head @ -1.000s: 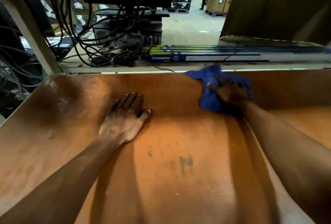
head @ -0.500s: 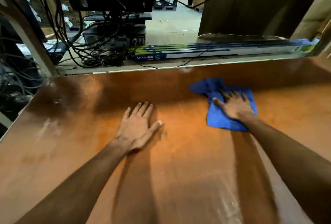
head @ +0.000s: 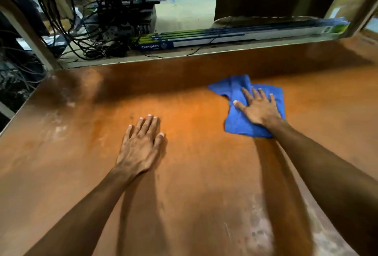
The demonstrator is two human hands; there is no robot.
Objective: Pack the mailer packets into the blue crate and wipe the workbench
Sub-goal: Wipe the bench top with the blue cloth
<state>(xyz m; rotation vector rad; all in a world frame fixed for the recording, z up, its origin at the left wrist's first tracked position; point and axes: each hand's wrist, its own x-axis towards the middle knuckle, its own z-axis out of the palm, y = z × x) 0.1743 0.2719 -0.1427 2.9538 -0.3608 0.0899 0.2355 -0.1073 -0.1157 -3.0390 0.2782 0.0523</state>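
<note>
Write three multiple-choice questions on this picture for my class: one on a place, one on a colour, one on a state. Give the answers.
1. Where is the cloth?
A) under the right hand
B) in a crate
C) on the floor

2. What colour is the cloth?
A) red
B) blue
C) white

3. How does the left hand lie?
A) curled in a fist
B) flat on the workbench, fingers straight
C) round a packet

Answers:
1 A: the right hand presses flat on the cloth.
2 B: the cloth is plainly blue against the brown workbench.
3 B: the left hand lies palm down and holds nothing.
</note>
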